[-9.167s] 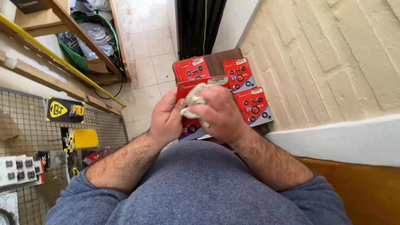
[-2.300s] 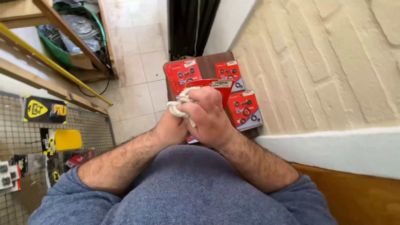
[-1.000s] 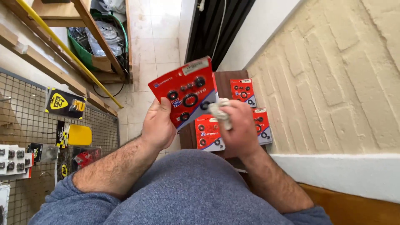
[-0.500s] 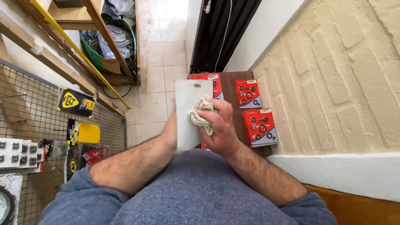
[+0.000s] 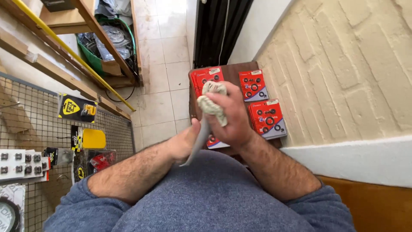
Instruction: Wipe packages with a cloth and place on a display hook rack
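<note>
Hands meet at frame centre: my left hand [image 5: 183, 144] pinches one grey card [image 5: 198, 141] edge-on, my right hand [image 5: 231, 116] grips one white rag [image 5: 211, 103] against it; three red packs [image 5: 266, 118] lie on the table [image 5: 229, 73] behind.

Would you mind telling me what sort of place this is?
Probably a small hardware or parts shop: red blister packs of seals stacked on a brown stand, and packaged goods hanging on a wire display grid.

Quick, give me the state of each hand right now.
Left hand: closed, holding a flat card pack edge-on.
Right hand: closed on a white cloth.
</note>
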